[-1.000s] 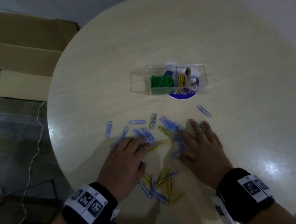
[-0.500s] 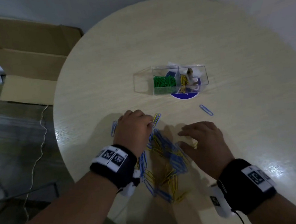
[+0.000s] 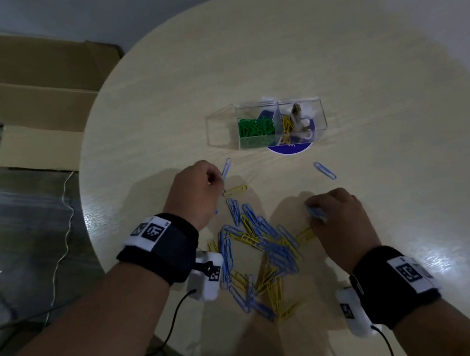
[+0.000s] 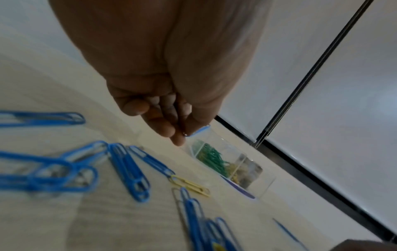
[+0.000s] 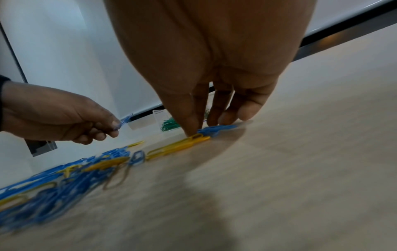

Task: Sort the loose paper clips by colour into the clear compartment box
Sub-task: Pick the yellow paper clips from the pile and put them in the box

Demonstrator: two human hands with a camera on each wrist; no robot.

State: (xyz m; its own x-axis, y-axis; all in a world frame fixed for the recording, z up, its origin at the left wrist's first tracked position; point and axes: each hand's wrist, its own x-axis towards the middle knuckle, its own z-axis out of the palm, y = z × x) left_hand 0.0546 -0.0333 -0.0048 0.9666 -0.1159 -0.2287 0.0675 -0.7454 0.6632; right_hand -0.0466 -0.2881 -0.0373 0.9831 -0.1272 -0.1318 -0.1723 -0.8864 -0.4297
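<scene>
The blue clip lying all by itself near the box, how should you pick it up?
The lone blue clip lies flat on the table, slanting, with nothing touching it. Probably best: come straight down from above and pinch across its narrow middle, thumb on one long side, finger on the other. Being so flat, it may need tipping up by one rounded end first. The right hand is nearer.

Head looks down on table [image 3: 362, 79]; wrist views skim it closely.
</scene>
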